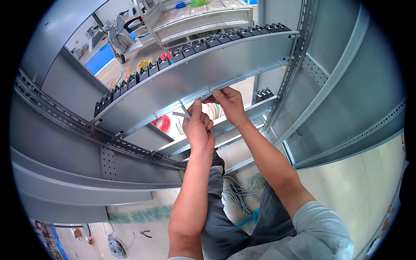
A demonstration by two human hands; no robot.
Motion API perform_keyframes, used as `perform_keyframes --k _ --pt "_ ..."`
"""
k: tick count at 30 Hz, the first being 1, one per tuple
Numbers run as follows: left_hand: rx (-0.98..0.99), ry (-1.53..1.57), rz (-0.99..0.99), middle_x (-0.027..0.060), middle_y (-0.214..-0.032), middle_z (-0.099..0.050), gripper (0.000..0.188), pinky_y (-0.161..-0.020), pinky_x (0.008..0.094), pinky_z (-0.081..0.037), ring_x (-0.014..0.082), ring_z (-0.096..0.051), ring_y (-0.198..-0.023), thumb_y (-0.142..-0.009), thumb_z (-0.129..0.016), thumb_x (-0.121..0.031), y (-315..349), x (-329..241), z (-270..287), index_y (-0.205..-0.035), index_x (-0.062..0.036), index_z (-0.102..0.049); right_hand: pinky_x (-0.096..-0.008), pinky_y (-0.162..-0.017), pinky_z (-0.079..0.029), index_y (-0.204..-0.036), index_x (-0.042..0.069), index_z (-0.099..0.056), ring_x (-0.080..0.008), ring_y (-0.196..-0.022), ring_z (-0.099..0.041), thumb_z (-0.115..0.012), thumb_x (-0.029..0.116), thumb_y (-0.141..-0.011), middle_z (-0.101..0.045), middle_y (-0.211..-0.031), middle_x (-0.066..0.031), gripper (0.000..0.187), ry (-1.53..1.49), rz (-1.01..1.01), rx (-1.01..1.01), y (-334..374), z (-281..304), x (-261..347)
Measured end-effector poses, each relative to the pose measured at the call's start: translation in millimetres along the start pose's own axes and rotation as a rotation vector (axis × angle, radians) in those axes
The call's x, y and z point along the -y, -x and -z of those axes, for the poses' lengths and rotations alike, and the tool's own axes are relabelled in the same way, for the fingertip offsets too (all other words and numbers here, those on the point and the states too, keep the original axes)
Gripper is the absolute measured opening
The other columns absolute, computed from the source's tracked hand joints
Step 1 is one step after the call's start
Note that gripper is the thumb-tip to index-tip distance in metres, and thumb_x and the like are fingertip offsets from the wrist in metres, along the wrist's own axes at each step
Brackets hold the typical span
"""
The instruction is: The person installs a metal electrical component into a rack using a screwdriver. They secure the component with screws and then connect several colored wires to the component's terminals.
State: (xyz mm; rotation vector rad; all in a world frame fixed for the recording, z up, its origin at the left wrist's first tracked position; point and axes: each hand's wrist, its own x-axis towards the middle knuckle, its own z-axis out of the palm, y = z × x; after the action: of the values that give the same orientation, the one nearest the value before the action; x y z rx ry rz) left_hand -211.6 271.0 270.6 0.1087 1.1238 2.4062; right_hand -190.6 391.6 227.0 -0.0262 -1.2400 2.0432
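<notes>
Inside a grey metal cabinet, both my hands meet at the lower edge of a wide mounting panel (190, 76). My left hand (200, 130) is closed, with thumb and fingers pinching a thin grey strip (180, 115) whose loose ends stick out on the left side. Just right of it, my right hand (232, 106) presses its fingertips together at the panel's bottom lip. What those fingertips grip is too small and too covered to make out. Along the panel's top edge runs a row of black breaker-like blocks (189, 50).
Perforated rails (288, 71) flank the panel. More black blocks (263, 95) sit on a lower crossbar. Red wire coils (162, 123) lie behind it. A cart (199, 26) stands beyond. Grey cable (115, 246) and pliers (146, 234) lie on the floor at lower left.
</notes>
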Motion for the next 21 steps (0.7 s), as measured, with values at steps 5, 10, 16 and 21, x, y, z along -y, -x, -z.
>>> perform_keyframes --k 5,10,16,21 --pt "0.018 0.004 -0.003 -0.0093 -0.057 -0.025 0.024 -0.045 0.0254 -0.018 0.0048 -0.021 -0.047 -0.099 -0.067 -0.025 -3 -4 5 -0.082 -0.0126 -0.055 -0.0305 -0.073 -0.058 -0.095 -0.003 -0.064 -0.0182 -0.077 -0.07 -0.062 0.025 -0.102 -0.071 -0.086 -0.0126 0.029 -0.077 0.028 -0.158 10 -31 -7" --pt "-0.015 0.0 -0.012 -0.0091 -0.057 -0.03 0.019 -0.043 0.0238 -0.021 0.003 -0.026 -0.047 -0.097 -0.069 -0.022 -4 0 1 -0.088 -0.0075 -0.06 -0.0295 -0.075 -0.057 -0.096 -0.003 -0.064 -0.0168 -0.079 -0.07 -0.061 0.022 -0.102 -0.07 -0.086 -0.0105 0.026 0.181 0.208 -0.137 4 -19 -7" --pt "0.018 0.022 -0.01 -0.009 -0.057 -0.026 0.017 -0.045 0.0247 -0.019 0.0046 -0.022 -0.047 -0.099 -0.066 -0.023 -6 -2 4 -0.088 -0.0122 -0.058 -0.03 -0.079 -0.058 -0.1 -0.004 -0.065 -0.0173 -0.08 -0.07 -0.063 0.023 -0.102 -0.07 -0.087 -0.0101 0.027 0.06 -0.001 -0.146 10 -31 5" --pt "-0.016 0.021 0.026 -0.0087 -0.057 -0.027 0.019 -0.045 0.0247 -0.019 0.0046 -0.022 -0.047 -0.099 -0.066 -0.023 -8 0 4 -0.086 -0.0126 -0.056 -0.0315 -0.08 -0.058 -0.099 -0.005 -0.066 -0.0181 -0.083 -0.071 -0.066 0.021 -0.1 -0.072 -0.09 -0.0113 0.026 0.018 0.005 -0.02 4 -17 -9"
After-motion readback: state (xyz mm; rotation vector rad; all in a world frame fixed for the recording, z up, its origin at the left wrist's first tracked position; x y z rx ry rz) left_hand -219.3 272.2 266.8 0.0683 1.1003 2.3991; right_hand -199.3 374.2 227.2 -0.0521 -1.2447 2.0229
